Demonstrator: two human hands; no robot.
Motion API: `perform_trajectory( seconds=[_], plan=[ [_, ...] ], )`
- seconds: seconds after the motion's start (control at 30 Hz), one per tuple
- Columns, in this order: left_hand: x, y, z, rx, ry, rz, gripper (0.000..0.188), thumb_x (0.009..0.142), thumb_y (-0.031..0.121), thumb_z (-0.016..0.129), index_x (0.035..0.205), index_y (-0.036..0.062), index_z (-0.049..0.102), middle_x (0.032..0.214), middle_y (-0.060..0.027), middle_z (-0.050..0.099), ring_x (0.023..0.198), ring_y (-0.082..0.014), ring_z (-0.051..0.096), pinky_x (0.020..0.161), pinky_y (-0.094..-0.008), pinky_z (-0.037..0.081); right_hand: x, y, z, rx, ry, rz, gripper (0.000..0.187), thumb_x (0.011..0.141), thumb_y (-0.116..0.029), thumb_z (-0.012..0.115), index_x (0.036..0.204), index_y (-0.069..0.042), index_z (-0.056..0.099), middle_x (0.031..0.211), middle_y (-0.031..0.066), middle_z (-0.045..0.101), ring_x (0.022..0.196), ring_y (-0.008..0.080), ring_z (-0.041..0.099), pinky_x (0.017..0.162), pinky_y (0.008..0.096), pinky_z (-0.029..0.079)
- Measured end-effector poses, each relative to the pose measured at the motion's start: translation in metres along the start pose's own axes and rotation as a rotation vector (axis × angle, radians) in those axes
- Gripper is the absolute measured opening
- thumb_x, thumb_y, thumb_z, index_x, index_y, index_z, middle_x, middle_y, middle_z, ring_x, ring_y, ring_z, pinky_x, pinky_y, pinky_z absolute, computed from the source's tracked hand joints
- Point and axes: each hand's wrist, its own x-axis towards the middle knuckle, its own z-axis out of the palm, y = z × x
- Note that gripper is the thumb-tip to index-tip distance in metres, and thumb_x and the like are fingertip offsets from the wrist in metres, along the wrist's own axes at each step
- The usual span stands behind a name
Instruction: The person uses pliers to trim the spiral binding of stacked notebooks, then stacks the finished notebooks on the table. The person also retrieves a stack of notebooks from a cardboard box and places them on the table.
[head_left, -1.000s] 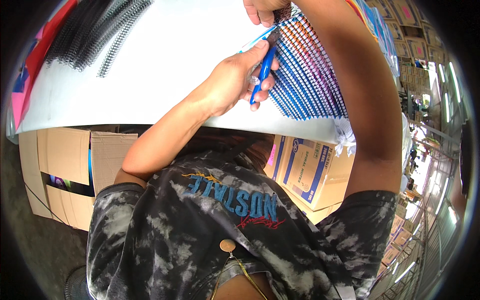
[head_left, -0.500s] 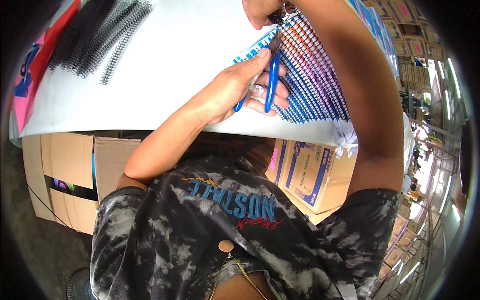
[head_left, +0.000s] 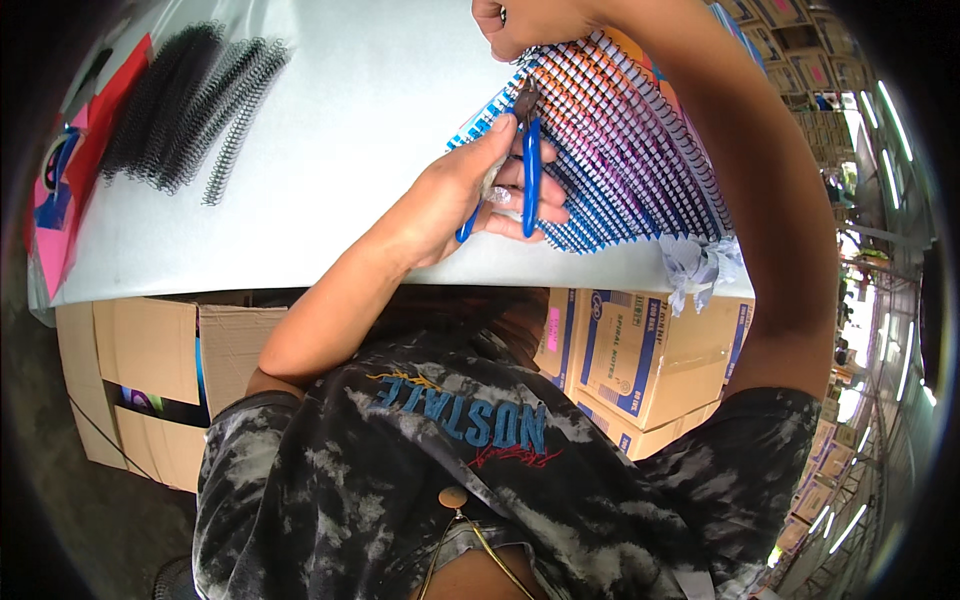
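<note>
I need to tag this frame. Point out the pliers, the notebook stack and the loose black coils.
pliers (head_left: 530,170), head view, on the blue handle.
notebook stack (head_left: 640,150), head view, on the fanned spiral edges.
black coils (head_left: 185,110), head view, middle of the pile.

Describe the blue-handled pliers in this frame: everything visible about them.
The pliers are a small hand tool with two blue, plastic-looking handles and short dark metal jaws. The left hand grips the handles, fingers wrapped around them. The tool points up and away from the person, jaws at the wire binding of the fanned spiral notebooks on the white table. Whether the jaws are closed cannot be told.
</note>
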Motion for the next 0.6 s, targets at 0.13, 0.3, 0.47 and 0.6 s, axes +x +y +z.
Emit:
perform_trajectory(
  seconds=[0.13,0.3,0.47,0.6],
  plan=[
    [0.010,0.001,-0.004,-0.018,0.018,0.062,0.063,0.097,0.053,0.023,0.118,-0.0002,0.048,0.096,-0.0199,0.062,0.094,-0.0337,0.065,0.077,-0.0430,0.057,-0.004,0.011,0.020,0.199,0.245,-0.020,0.024,0.070,-0.024,0.064,0.080,-0.003,0.068,0.081,0.0186,0.066,0.075,0.0328,0.063,0.068,0.0391,0.049],
    [0.008,0.005,-0.001,-0.125,0.058,0.029,0.058,0.097,0.051,0.025,0.113,0.0008,0.049,0.081,-0.0130,0.059,0.082,-0.0291,0.065,0.071,-0.0407,0.058,-0.003,0.012,0.031,0.296,0.412,-0.021,0.024,0.068,-0.021,0.068,0.080,-0.001,0.068,0.077,0.0191,0.066,0.072,0.0343,0.063,0.068,0.0399,0.050],
    [-0.005,0.007,-0.020,-0.139,0.027,0.050,0.049,0.099,0.049,0.025,0.098,0.0056,0.048,0.069,-0.0066,0.049,0.056,-0.0150,0.048,0.048,-0.0289,0.044,0.016,0.007,0.033,0.335,0.484,-0.046,0.023,0.067,-0.019,0.070,0.079,0.000,0.068,0.076,0.0196,0.066,0.071,0.0342,0.064,0.068,0.0399,0.051],
    [-0.005,0.010,-0.009,-0.062,-0.011,0.018,0.055,0.097,0.052,0.025,0.107,0.0034,0.049,0.076,-0.0096,0.057,0.070,-0.0223,0.062,0.062,-0.0341,0.055,0.007,0.011,0.036,0.363,0.491,0.014,0.023,0.066,-0.018,0.071,0.079,0.001,0.068,0.075,0.0197,0.066,0.070,0.0327,0.064,0.068,0.0391,0.051]
  ],
)
